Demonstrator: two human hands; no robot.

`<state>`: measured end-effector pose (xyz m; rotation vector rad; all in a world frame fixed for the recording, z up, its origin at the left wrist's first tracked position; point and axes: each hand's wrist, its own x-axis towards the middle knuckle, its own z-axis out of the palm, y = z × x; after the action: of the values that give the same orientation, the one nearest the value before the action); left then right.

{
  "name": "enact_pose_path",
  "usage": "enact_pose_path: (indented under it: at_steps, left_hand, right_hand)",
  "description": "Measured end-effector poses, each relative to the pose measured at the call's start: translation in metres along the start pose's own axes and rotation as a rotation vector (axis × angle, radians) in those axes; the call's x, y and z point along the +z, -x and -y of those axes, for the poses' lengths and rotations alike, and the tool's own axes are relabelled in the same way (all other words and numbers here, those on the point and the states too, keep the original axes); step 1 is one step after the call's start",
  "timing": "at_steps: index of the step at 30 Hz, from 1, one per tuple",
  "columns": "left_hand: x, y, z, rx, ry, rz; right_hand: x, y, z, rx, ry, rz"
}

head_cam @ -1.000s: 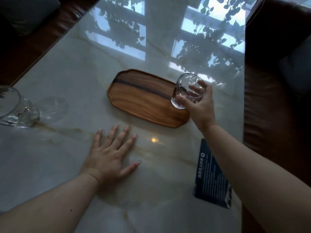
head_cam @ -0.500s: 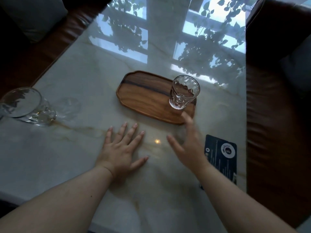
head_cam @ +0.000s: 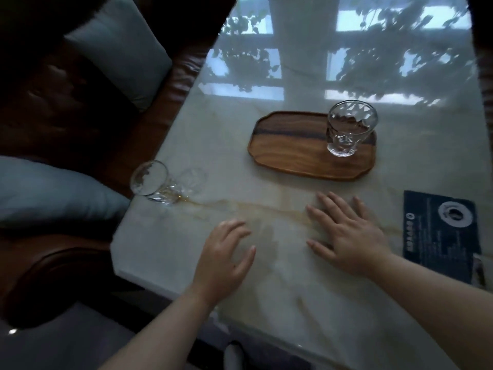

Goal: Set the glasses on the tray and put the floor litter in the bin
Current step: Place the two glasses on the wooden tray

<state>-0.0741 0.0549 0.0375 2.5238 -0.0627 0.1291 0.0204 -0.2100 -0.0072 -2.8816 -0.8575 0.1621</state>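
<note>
A clear faceted glass stands upright on the right end of the wooden tray on the marble table. A second clear glass stands near the table's left edge, apart from the tray. My right hand lies flat on the table in front of the tray, fingers spread, holding nothing. My left hand hovers just left of it, fingers loosely curled and apart, also empty. No floor litter or bin is in view.
A dark blue printed card lies at the table's right edge. A brown leather sofa with pale blue cushions runs along the left. The table top reflects a window and leaves.
My right hand let go of the glass on the tray and drew back to the table. My left hand lifted a little. The view swung left, bringing the second glass nearer the middle.
</note>
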Motion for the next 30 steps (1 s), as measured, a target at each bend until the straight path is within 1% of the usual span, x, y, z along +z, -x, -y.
enact_pose_path:
  at_steps: [2,3,7,9,13,15,18,21,26,30]
  left_hand:
    - [-0.021,0.025,0.013,-0.07,-0.021,-0.075]
    - [-0.031,0.032,0.021,-0.138,-0.019,-0.131]
    - [-0.064,0.026,0.053,-0.597,0.175,-0.385]
    - [-0.075,0.009,0.068,-0.666,0.217,-0.458]
    - [-0.082,-0.03,0.085,-0.665,0.187,-0.552]
    - [-0.082,-0.048,0.09,-0.619,0.152,-0.585]
    - [-0.078,-0.067,0.089,-0.56,0.087,-0.573]
    - [-0.075,-0.076,0.093,-0.574,0.018,-0.589]
    - [-0.08,-0.087,0.101,-0.609,0.059,-0.576]
    - [-0.074,-0.092,0.087,-0.523,0.06,-0.51]
  right_hand:
    - [0.0,-0.001,0.002,0.004,-0.006,0.0]
    - [-0.001,-0.001,0.002,0.005,-0.005,-0.001]
    - [-0.002,-0.002,0.004,0.004,-0.033,0.0]
    - [-0.003,-0.002,0.005,0.005,-0.045,0.011]
    - [-0.003,-0.001,0.003,0.006,-0.055,0.015]
    - [-0.003,-0.001,0.003,0.002,-0.062,0.012]
    - [-0.003,-0.001,0.002,-0.002,-0.066,0.003]
    - [-0.003,-0.001,0.002,-0.006,-0.068,0.0]
    - [-0.004,-0.001,0.003,0.001,-0.08,0.002]
    - [-0.006,-0.001,0.003,0.001,-0.087,0.008]
